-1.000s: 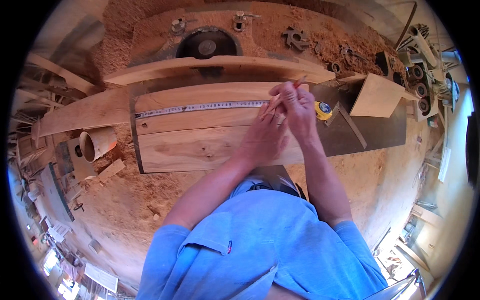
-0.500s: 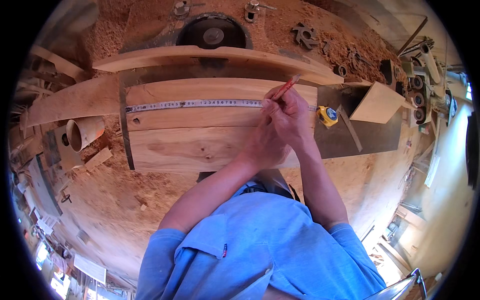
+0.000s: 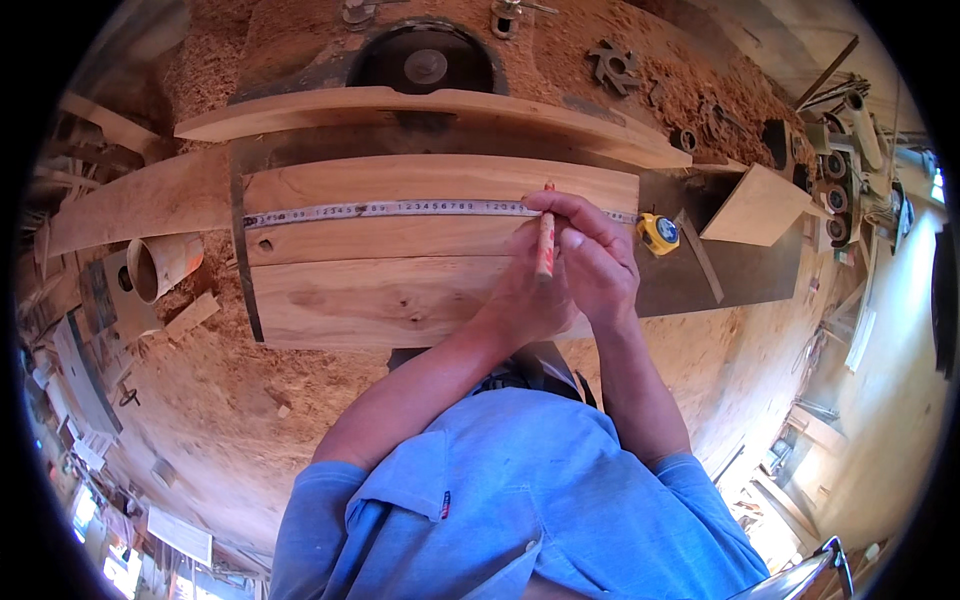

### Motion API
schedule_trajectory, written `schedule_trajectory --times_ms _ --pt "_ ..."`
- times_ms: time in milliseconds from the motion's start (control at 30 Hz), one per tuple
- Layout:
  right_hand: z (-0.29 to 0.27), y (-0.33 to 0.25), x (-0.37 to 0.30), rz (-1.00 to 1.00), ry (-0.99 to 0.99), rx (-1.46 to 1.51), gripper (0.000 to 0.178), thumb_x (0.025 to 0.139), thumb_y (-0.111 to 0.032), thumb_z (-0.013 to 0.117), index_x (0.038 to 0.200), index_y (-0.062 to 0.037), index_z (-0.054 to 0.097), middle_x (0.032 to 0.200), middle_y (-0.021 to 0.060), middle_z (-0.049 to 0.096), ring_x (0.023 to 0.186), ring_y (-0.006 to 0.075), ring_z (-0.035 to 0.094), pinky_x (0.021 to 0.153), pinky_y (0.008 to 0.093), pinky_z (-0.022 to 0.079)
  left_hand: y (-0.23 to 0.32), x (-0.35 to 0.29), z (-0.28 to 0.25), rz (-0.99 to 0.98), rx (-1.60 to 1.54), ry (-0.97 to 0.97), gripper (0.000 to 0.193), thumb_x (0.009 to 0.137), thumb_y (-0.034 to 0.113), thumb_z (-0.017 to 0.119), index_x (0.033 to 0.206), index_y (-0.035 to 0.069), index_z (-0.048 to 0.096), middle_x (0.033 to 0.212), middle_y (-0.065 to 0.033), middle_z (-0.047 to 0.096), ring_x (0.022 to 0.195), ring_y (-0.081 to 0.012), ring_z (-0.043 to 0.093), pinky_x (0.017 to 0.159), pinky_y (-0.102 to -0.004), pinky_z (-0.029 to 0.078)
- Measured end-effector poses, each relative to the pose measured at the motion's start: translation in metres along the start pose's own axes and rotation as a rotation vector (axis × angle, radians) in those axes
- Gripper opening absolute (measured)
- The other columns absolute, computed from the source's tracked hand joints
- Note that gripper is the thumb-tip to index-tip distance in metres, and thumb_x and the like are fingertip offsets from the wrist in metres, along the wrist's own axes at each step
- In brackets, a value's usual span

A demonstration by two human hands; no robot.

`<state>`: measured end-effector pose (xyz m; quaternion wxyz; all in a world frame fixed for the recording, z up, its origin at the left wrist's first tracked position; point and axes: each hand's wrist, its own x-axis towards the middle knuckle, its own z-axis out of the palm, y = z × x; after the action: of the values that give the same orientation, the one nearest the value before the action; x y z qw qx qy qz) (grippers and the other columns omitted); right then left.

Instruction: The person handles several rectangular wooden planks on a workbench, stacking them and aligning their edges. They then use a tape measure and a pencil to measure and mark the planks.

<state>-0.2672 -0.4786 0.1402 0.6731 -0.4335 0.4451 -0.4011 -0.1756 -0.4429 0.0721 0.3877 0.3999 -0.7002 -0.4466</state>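
A red pencil point(image 3: 546, 250) is pinched in the fingers of my right hand point(image 3: 603, 262). Its upper end points away from me, beside the extended blade point(image 3: 430, 208) of a tape measure. That blade runs across pale wooden boards point(image 3: 350, 295), which lie edge to edge in front of me. The yellow tape measure case point(image 3: 657, 233) rests past the boards' right end. My left hand point(image 3: 530, 295) lies low over the nearer board, next to my right hand. Its fingers are mostly hidden behind the pencil and right hand.
Beyond the boards lies a long curved wooden piece point(image 3: 450, 105), with a round dark saw blade point(image 3: 426, 68) behind it. Metal cutter heads point(image 3: 613, 68) sit in sawdust at the far right. A square wooden offcut point(image 3: 757, 205) stands right; a tube point(image 3: 165, 266) is at left.
The pencil has swung from slanting up to the right to nearly in line with my view, and come down to the tape's near side. My right hand has turned and lowered with it.
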Motion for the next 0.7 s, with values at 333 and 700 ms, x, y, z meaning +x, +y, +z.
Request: schedule_trajectory --times_ms 333,700 --pt "0.005 0.038 -0.005 -0.248 0.247 -0.541 0.013 0.1 -0.013 0.061 0.102 -0.0001 0.062 0.084 0.007 0.064 0.072 0.0123 0.063 0.067 0.0255 0.05 -0.002 0.003 -0.002 -0.064 -0.233 0.106 0.061 0.086 0.01 0.064 0.143 0.005 0.04 0.137 -0.0184 0.049 0.133 -0.0328 0.047 0.11 -0.0401 0.039" --pt "-0.004 0.042 0.032 -0.025 0.141 -0.492 0.012 0.089 -0.009 0.068 0.091 -0.0027 0.058 0.078 -0.0007 0.058 0.072 0.006 0.055 0.063 0.0223 0.045 -0.012 -0.006 0.013 -0.044 0.399 -0.212 0.058 0.103 0.029 0.047 0.153 0.004 0.032 0.158 -0.0216 0.032 0.149 -0.0363 0.026 0.123 -0.0465 0.019"
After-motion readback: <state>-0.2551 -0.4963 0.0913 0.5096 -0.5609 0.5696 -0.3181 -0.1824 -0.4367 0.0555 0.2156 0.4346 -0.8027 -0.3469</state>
